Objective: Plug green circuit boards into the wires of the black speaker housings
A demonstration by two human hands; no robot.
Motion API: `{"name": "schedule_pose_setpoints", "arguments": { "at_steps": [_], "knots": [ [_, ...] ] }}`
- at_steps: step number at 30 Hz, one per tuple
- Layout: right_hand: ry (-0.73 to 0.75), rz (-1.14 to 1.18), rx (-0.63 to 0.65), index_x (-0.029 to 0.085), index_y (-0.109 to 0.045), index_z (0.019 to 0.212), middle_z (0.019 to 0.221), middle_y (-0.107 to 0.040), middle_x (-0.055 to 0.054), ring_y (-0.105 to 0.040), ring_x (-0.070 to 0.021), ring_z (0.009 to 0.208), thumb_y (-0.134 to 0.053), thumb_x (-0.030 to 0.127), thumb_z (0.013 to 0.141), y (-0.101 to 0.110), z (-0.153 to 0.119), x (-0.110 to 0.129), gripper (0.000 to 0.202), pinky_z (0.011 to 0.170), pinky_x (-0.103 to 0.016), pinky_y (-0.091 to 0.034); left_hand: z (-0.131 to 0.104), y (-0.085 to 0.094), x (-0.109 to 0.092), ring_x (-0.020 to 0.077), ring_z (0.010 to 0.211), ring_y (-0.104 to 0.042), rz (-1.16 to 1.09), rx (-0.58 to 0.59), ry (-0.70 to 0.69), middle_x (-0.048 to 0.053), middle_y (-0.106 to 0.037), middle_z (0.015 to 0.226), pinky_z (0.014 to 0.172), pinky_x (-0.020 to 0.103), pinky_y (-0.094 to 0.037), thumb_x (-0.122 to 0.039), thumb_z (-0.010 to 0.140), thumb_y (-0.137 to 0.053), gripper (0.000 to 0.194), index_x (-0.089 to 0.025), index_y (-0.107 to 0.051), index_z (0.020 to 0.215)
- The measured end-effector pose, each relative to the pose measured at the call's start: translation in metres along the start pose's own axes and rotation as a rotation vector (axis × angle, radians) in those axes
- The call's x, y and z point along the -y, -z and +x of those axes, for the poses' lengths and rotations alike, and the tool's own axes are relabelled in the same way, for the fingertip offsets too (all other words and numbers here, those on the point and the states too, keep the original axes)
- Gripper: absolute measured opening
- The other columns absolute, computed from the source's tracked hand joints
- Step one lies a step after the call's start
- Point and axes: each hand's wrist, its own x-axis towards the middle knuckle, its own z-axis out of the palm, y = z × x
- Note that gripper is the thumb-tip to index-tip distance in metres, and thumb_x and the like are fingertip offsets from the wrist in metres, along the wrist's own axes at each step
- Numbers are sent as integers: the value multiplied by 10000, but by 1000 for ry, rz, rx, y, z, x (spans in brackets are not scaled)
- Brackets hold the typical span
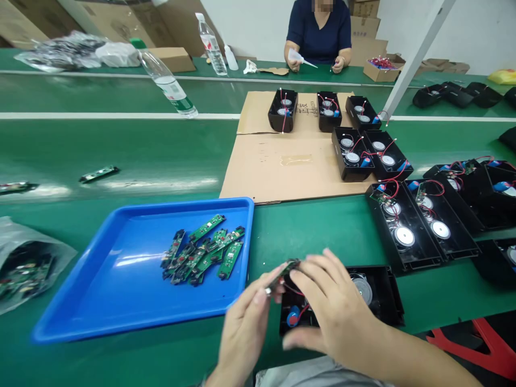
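My left hand (246, 317) pinches a narrow green circuit board (280, 277) between thumb and fingers. Over the board's far end hovers my right hand (332, 306), fingers stretched out and thumb apart; its fingertips are at or very near the board, and I cannot tell whether they touch. Beneath both hands lies an open black speaker case (387, 295), partly covered by the right hand. Inside the case are a round silver speaker (362, 289), a blue battery-like cylinder (293, 316) and red wires. To the left, a blue tray (121, 317) holds a pile of circuit boards (201, 252).
More open speaker cases (403, 231) stand on the right, others on a cardboard sheet (274, 172). A plastic bag (24, 274) of boards lies far left. Water bottles (173, 91) stand behind. Across the bench sits a person (318, 32) holding a white nozzle. A metal post (419, 59) rises right.
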Motion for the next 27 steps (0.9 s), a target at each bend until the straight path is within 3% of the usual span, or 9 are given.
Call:
{"name": "schedule_pose_setpoints", "arguments": {
  "at_steps": [2,4,8,13,16,20,23,25,27],
  "knots": [
    [-1,-138,155,109,-448,1288,1308,-460,-268,-387,-475,1194,-809,609,451,7,-16,-11,1040,924,-663,-322,8,9,-13,130,605,-609,-9,-62,20,41,-738,699,542,178,-506,-421,547,-828,332,-221,-778,807],
    [-66,-214,300,143,-381,1356,1337,-425,-269,-355,-498,1206,-864,524,370,10,-32,-22,1162,928,-708,-268,14,19,-25,119,572,-579,-19,-97,72,34,-718,653,496,166,-489,-403,503,-852,357,-210,-779,794],
    [-196,-121,443,193,-346,1380,1262,-500,-182,-464,-363,1129,-797,320,567,8,-43,-36,938,970,-644,-291,19,32,-41,168,663,-618,10,-109,229,60,-728,734,585,229,-549,-334,509,-850,332,-174,-770,789],
    [-251,-107,431,160,-445,1288,1306,-448,-188,-414,-374,1173,-816,295,545,11,-1,-50,842,996,-661,-243,14,24,-42,220,756,-655,-5,-104,326,56,-740,872,643,358,-592,-279,571,-820,309,-234,-735,866],
    [-245,-158,429,144,-513,1193,1306,-449,-199,-427,-378,1159,-843,291,523,8,31,-59,761,981,-627,-292,13,16,-40,223,837,-655,-27,-83,302,24,-729,894,659,334,-593,-276,558,-835,386,-268,-718,926],
    [-244,-184,451,136,-565,1084,1292,-468,-211,-464,-378,1123,-858,360,511,1,56,-68,681,944,-591,-349,17,12,-34,183,825,-673,-63,-67,260,-12,-722,820,672,213,-552,-299,488,-880,507,-258,-705,962],
    [-175,-161,440,159,-580,1041,1329,-451,-210,-417,-365,1211,-784,439,641,6,58,-79,530,956,-606,-347,21,12,-27,178,772,-686,-46,-64,222,1,-739,801,676,199,-530,-329,451,-895,524,-226,-690,922],
    [-135,-191,404,163,-618,952,1358,-444,-187,-376,-341,1268,-696,377,770,13,53,-88,291,973,-579,-363,24,12,-24,163,728,-676,-13,-74,192,5,-749,800,666,201,-526,-352,435,-899,567,-227,-672,939],
    [-144,-284,389,148,-652,825,1337,-483,-175,-390,-356,1260,-677,283,796,20,46,-94,141,978,-576,-375,24,11,-24,144,716,-659,15,-90,164,4,-755,813,657,184,-518,-388,455,-886,576,-233,-662,963]
  ]
}}
